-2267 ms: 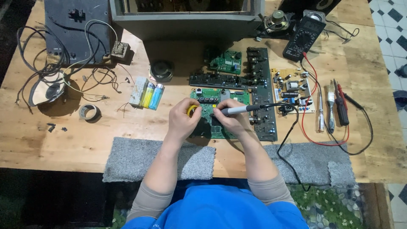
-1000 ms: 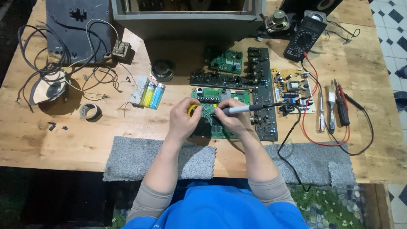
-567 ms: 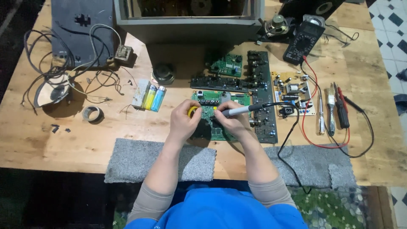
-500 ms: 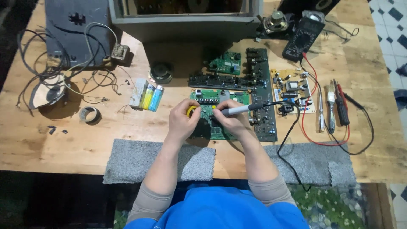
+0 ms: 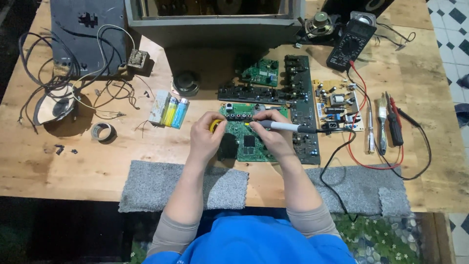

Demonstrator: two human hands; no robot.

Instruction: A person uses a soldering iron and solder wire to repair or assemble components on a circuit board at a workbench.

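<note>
A wooden table [image 5: 97, 166] fills the view, with a grey box [image 5: 215, 24] at its far edge and two grey mats [image 5: 181, 186] along the near edge. In the middle lies a green circuit board [image 5: 249, 142]. The right hand [image 5: 273, 139] is closed around a soldering iron [image 5: 286, 127], its tip on the board. The left hand [image 5: 207, 137] pinches a yellow spool [image 5: 215, 123] at the board's left edge. Three lighters [image 5: 171, 111] lie to the left.
</note>
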